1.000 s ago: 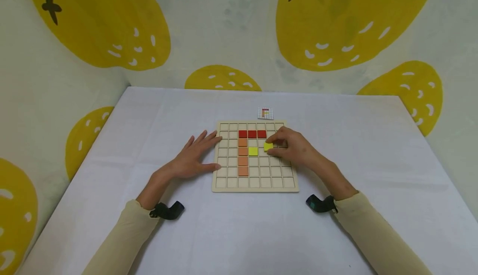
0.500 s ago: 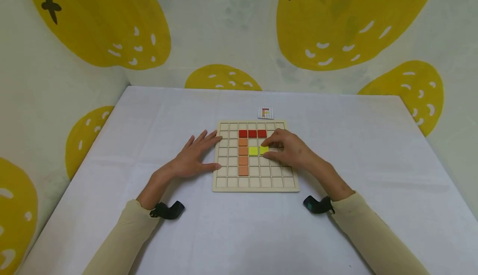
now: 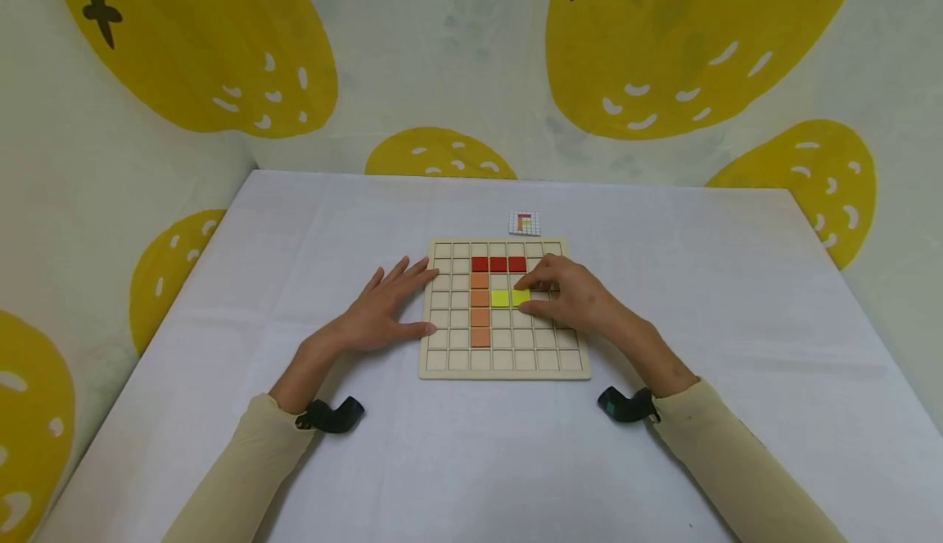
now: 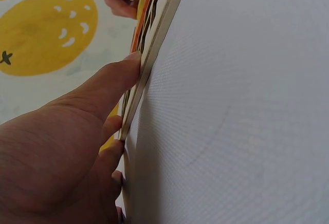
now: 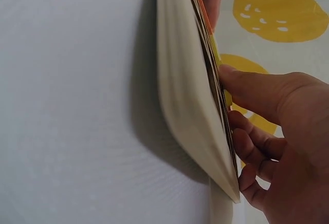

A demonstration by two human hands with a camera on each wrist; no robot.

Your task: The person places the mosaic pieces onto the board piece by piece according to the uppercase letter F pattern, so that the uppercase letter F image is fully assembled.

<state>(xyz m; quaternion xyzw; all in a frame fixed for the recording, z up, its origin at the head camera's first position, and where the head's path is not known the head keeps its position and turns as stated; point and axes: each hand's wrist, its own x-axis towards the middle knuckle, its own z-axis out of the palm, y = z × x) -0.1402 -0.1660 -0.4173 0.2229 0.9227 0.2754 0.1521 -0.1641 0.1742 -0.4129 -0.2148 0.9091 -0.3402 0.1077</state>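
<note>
A wooden grid board (image 3: 460,360) lies flat on the table. My right hand (image 3: 578,293) pinches a yellow square tile (image 3: 520,298) between thumb and fingers, down at a cell right of another yellow tile (image 3: 500,298). In the right wrist view, the thumb (image 5: 231,75) is at the board's face, beside yellow (image 5: 228,98). My left hand (image 3: 379,309) touches the board's left edge with spread, straight fingers; its thumb (image 4: 121,72) is against the rim in the left wrist view. Three red tiles (image 3: 498,264) form a row above a column of several orange tiles (image 3: 480,318).
Beyond the board lies a small pattern card (image 3: 525,223) with red, orange and yellow squares on a grid. A white cloth (image 3: 471,461) covers the table. Behind it stands a wall (image 3: 442,60) with large yellow fruit shapes. Each wrist carries a black camera (image 3: 335,415).
My right hand has moved left and slightly down with the yellow tile, bringing it beside the other yellow one. Over the last half second it barely moves. The left hand stays still.
</note>
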